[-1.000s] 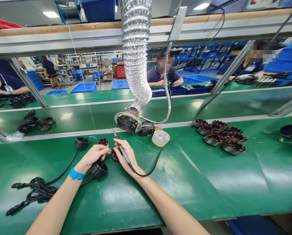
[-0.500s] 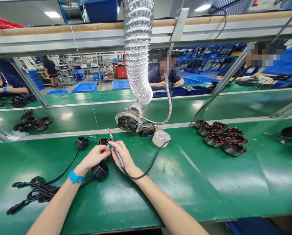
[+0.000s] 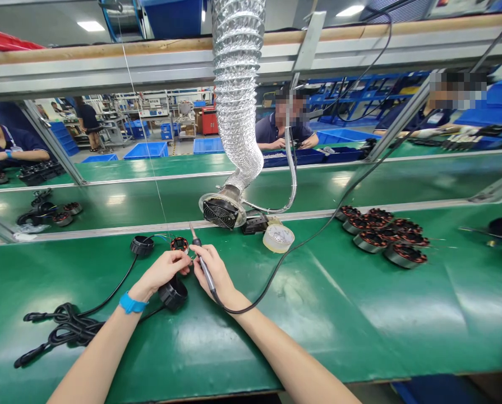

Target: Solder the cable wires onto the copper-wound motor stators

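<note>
My right hand (image 3: 217, 276) is closed around a soldering iron (image 3: 207, 274), its tip pointing up and away from me. My left hand (image 3: 164, 272) pinches a thin wire (image 3: 192, 258) close to the right fingertips; the exact grip is partly hidden. Just beyond the fingers sits a small motor stator (image 3: 179, 243) with copper windings. A black round housing (image 3: 174, 293) on a cable lies beneath my left hand, partly covered. Another black housing (image 3: 141, 246) with thin coloured leads stands to the left.
A fume extractor fan (image 3: 221, 213) hangs over the bench behind my hands. Right of it stands a pale tub (image 3: 278, 238). Several stators (image 3: 371, 241) cluster at the right. Coiled black cables (image 3: 72, 328) lie at the left. A thin strand (image 3: 156, 174) hangs from above. Co-workers sit opposite.
Both hands stay close together at the stator, with the soldering iron still in the right. The fingers shift only slightly, and the whole view moves a little.
</note>
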### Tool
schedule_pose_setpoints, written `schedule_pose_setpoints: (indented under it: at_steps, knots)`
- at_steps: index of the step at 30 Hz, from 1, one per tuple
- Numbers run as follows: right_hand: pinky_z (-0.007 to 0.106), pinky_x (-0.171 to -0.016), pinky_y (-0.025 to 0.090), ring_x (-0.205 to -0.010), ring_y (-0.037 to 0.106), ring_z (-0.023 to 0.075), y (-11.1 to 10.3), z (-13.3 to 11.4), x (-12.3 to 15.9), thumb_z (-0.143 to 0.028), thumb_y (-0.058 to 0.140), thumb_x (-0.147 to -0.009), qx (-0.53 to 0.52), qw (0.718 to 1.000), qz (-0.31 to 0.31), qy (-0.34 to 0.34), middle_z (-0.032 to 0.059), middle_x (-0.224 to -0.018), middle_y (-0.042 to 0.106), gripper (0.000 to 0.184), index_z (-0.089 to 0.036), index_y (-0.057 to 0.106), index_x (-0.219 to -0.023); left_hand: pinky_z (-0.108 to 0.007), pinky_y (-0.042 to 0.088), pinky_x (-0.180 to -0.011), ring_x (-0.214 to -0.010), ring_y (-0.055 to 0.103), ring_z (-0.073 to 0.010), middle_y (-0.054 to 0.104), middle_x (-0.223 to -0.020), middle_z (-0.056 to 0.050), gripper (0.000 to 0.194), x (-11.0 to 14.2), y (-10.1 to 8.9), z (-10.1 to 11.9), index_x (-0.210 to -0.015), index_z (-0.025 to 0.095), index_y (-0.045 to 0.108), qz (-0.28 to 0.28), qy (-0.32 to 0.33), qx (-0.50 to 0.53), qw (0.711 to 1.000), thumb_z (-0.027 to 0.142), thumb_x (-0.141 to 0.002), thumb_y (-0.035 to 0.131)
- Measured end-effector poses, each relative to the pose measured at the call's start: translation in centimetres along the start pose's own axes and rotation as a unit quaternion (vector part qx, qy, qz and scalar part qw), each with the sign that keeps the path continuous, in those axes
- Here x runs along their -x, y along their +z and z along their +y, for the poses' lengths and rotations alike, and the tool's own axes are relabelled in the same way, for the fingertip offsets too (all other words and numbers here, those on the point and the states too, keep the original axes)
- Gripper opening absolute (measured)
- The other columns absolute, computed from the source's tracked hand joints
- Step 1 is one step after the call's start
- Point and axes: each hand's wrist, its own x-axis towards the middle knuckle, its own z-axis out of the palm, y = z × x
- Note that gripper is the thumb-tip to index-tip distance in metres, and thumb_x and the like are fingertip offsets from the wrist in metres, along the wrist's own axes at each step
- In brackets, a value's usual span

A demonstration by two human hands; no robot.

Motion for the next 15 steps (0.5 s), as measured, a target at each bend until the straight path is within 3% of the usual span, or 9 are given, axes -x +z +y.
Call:
schedule_pose_setpoints:
  at_steps: [7,15]
  knots:
    - [0.029,-0.081,0.055,-0.081,0.063,0.0145,-0.6,-0.7,0.2,-0.004,0.048,-0.085,-0.016,1.000,-0.003,0.024,0.0071,-0.108,0.053,0.052,-0.026,0.050,-0.133,-0.026,0.042,-0.059,-0.057,0.054,-0.0139,0.058,-0.060,-0.001,0.031,-0.1,0.1,-0.2,-0.071,0.013,0.062,0.021,-0.016,-0.006,1.000,0.044,-0.075,0.064]
    - [0.030,-0.084,0.054,-0.084,0.061,0.0144,-2.5,-0.5,0.0,-0.006,0.059,-0.080,-0.026,0.997,-0.033,0.070,0.0045,-0.110,0.052,0.057,-0.028,0.050,-0.132,-0.025,0.043,-0.059,-0.057,0.055,-0.0137,0.060,-0.059,-0.002,0.030,-0.1,-0.1,-0.6,-0.073,0.013,0.064,0.036,-0.022,-0.011,0.999,0.043,-0.076,0.062]
